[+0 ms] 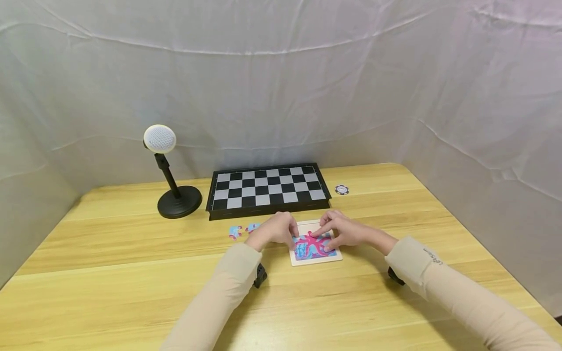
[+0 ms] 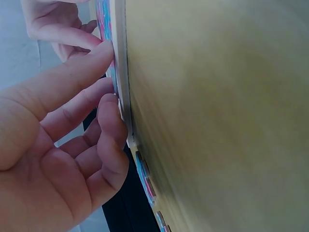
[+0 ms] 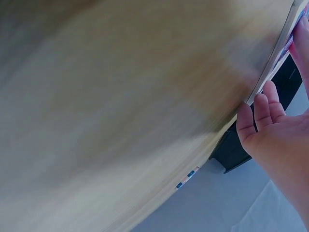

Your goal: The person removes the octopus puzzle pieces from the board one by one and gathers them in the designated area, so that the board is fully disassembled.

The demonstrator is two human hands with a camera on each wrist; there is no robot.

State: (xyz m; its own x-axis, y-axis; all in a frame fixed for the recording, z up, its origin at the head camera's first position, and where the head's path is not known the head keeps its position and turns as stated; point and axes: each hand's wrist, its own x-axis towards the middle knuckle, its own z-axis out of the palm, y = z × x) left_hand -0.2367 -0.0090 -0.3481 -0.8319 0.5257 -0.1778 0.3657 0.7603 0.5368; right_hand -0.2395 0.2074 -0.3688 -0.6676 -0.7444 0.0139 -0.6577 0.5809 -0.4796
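A pale puzzle tray [image 1: 317,263] lies on the table, holding a blue-and-pink octopus jigsaw puzzle [image 1: 303,252] that covers its nearer part. At the tray's left side, my left hand [image 1: 279,227] touches the puzzle with thumb and index fingertips set apart; its other fingers bend loosely in the left wrist view. My right hand [image 1: 347,230] rests thumb and index finger on the picture, spread over the octopus. The right wrist view shows its other fingers [image 3: 263,111] beside the tray's edge. Both hands cover parts of the puzzle.
Loose jigsaw pieces [image 1: 235,232] lie left of the left hand, partly hidden by it. Behind the tray is a black-framed checkered board [image 1: 269,187], with a poker chip [image 1: 342,189] to its right. A round white-headed stand [image 1: 179,201] is at back left. Pale curtains [image 1: 272,97] surround the table.
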